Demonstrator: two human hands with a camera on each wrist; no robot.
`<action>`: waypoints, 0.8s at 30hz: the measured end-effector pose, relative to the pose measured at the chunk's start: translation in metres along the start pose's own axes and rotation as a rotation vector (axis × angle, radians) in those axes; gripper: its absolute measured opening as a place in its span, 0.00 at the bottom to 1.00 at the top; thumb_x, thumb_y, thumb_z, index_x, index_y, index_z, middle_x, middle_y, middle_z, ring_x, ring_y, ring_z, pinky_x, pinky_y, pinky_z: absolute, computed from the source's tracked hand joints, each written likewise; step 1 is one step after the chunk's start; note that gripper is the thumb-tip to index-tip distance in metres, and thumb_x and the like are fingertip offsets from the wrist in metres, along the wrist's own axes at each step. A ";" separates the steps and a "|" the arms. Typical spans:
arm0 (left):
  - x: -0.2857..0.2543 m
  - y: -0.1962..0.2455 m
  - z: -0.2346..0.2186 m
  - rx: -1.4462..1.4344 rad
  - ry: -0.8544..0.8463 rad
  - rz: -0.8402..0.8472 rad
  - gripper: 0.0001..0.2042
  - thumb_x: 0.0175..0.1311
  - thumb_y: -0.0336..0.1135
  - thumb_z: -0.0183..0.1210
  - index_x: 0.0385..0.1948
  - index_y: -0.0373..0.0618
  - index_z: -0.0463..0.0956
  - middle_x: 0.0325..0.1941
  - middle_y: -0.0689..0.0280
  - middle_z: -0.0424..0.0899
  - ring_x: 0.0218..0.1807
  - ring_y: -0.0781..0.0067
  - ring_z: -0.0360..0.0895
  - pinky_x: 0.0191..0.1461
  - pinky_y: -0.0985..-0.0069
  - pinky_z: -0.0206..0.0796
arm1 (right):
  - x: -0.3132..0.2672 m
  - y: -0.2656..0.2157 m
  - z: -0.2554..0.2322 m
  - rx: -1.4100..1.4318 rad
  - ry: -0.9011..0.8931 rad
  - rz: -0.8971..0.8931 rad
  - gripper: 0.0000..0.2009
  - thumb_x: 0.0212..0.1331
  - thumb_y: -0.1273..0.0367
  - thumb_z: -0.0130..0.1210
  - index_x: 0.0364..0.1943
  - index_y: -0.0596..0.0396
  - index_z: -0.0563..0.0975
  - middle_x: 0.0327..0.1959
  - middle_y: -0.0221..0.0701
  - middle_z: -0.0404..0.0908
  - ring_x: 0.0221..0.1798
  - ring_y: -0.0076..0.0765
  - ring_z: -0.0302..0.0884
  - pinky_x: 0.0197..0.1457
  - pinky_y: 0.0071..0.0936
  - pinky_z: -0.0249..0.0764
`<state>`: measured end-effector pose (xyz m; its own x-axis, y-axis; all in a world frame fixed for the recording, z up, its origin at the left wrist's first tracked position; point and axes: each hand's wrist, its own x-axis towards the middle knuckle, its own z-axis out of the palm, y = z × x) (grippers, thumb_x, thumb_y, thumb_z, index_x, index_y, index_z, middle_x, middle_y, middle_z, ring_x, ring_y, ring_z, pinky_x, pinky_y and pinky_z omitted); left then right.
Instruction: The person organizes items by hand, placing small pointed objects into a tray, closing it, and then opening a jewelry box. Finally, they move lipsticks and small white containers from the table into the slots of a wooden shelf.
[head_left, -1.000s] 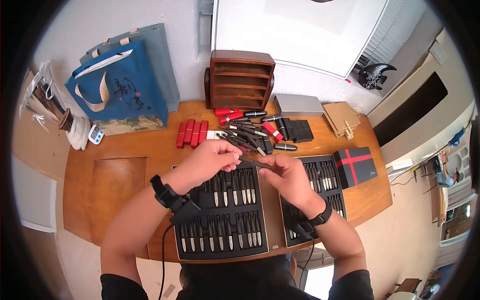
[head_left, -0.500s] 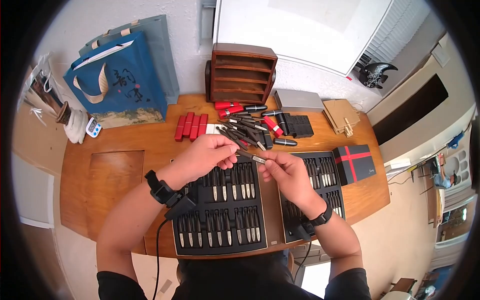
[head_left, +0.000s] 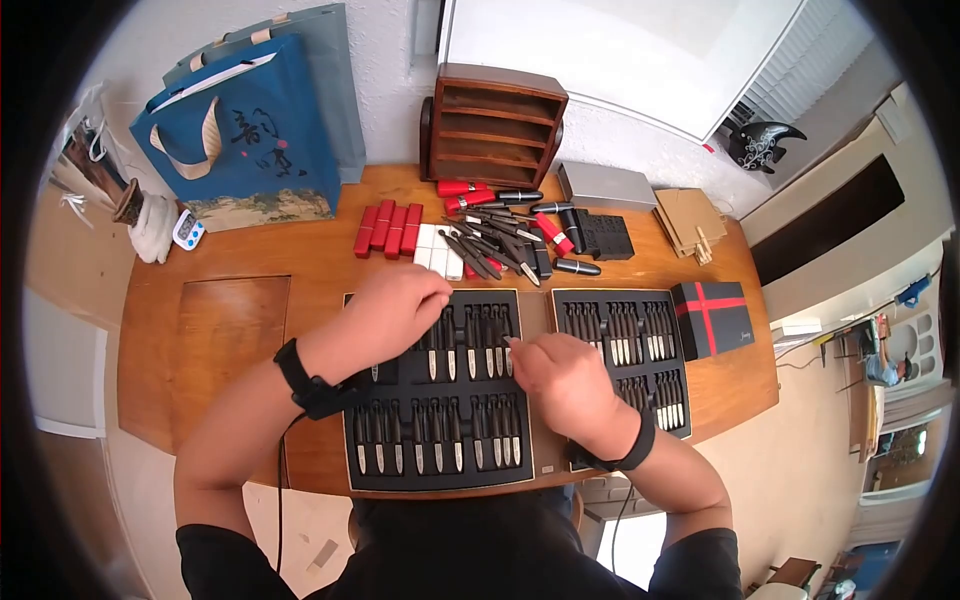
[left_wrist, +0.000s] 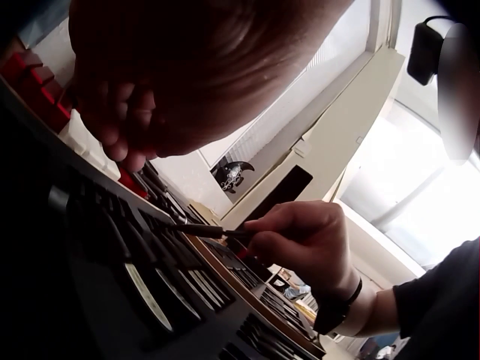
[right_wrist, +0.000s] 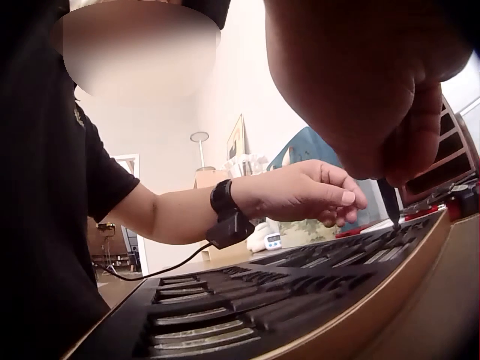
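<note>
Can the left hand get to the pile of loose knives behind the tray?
Probably yes: the left hand holds nothing, hovers over the tray's far edge, and nothing stands between it and the loose knives.

Right hand (right_wrist: 375,82) fills top right, seen close from below; fingers pinch a thin dark knife (right_wrist: 389,202), tip down just above the far edge of a black tray (right_wrist: 300,300). Tray slots hold more knives, blades pale. Left hand (right_wrist: 300,191) hovers w/ curled fingers beyond tray, black strap (right_wrist: 223,199) + cable at wrist. Blue bag (right_wrist: 307,146) behind.
</note>
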<state>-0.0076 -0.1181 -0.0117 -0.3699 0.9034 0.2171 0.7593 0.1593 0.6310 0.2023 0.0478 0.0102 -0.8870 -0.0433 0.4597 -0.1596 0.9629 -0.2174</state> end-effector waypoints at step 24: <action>-0.015 0.023 0.017 0.383 -0.258 0.382 0.22 0.55 0.28 0.60 0.55 0.41 0.82 0.65 0.60 0.78 0.68 0.62 0.70 0.61 0.63 0.64 | -0.008 -0.022 0.034 -0.005 -0.307 0.050 0.08 0.57 0.70 0.64 0.35 0.60 0.81 0.33 0.36 0.76 0.39 0.44 0.78 0.41 0.40 0.78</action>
<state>0.0248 -0.1212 -0.0132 0.0723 0.9848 0.1577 0.9697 -0.1064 0.2197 0.1982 0.0175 -0.0183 -0.9832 -0.0739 0.1671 -0.1116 0.9670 -0.2289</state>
